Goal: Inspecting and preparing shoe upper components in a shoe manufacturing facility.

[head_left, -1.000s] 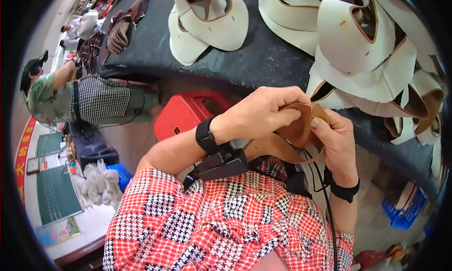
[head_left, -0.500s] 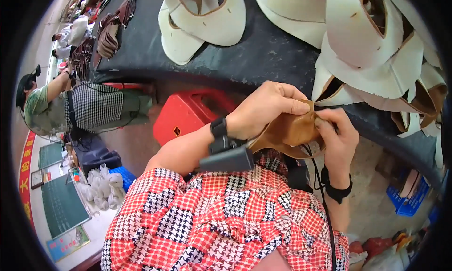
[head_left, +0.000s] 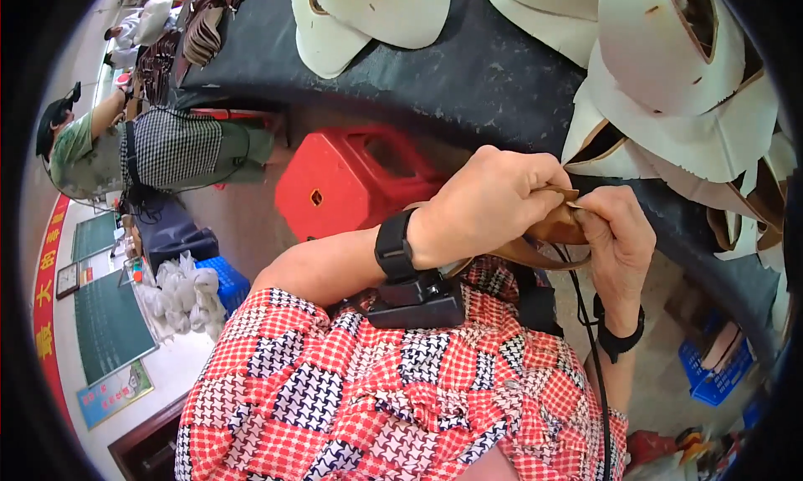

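Note:
A tan leather piece, seemingly a shoe upper [head_left: 559, 229], is held up in front of my body between both hands. My left hand [head_left: 493, 201] pinches its top edge between thumb and bent fingers. Close by on the right, my right hand [head_left: 621, 234] grips the same edge, its thumb and fingertips pressed together. A small pale tip shows between the two pinches. Much of the leather is hidden behind my left hand, and its lower rim curves above my checked clothing.
White-sided shoe uppers [head_left: 669, 54] lie heaped on the black-covered table [head_left: 477, 88], with a smaller stack [head_left: 393, 12] farther left. A red plastic stool [head_left: 322, 180] stands beneath its edge. A co-worker [head_left: 92, 146] works at far left. A blue basket [head_left: 715, 372] sits low right.
The leather has tilted and folded, so less of its face shows. My left hand has turned over it, and both hands have shifted slightly right. The view has moved a little.

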Action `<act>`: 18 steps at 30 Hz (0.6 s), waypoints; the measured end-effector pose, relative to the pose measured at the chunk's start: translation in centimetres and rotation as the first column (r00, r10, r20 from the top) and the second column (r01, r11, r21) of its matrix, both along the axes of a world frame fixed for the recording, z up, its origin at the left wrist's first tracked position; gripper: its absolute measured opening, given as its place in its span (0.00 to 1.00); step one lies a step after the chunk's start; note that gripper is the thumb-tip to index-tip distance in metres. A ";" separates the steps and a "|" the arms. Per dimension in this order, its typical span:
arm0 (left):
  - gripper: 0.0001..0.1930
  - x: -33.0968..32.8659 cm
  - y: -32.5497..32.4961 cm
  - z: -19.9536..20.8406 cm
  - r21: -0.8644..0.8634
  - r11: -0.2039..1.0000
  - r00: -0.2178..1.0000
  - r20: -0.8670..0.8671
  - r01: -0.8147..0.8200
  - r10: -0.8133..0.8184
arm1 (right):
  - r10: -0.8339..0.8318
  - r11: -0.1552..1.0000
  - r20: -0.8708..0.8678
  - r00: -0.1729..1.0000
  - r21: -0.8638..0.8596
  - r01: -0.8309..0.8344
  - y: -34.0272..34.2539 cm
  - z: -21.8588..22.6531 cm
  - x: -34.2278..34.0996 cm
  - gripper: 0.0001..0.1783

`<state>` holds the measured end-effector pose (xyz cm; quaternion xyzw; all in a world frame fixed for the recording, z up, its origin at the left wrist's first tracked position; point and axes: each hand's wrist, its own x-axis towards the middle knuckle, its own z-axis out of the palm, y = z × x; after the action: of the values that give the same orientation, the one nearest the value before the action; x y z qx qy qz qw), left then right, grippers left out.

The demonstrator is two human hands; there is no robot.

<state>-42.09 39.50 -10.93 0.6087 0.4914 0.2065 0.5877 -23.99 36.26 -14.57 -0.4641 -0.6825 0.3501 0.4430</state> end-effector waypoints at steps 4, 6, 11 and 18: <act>0.07 0.6 -0.7 -0.2 0.128 0.991 0.992 -0.126 0.032 -0.016 | 0.061 0.997 0.052 0.997 -0.040 -0.059 0.4 0.9 0.9 0.05; 0.07 0.6 -0.9 -0.8 -0.018 0.999 0.999 0.003 -0.041 0.041 | 0.083 0.996 0.077 0.994 -0.051 -0.079 0.3 0.8 1.2 0.05; 0.08 1.1 -1.3 -1.5 -0.570 0.817 0.881 0.342 -0.082 0.327 | -0.025 0.999 0.004 1.000 0.046 0.024 -1.1 -0.5 1.2 0.07; 0.07 3.3 -2.1 -4.6 0.645 0.752 0.935 -0.334 0.136 0.117 | -0.051 0.980 0.172 0.984 0.200 0.016 -1.8 -3.2 1.0 0.10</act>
<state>-38.81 37.40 -15.50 0.8058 0.4810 0.2501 0.2383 -22.96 34.48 -17.72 -0.4584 -0.7426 0.2305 0.4304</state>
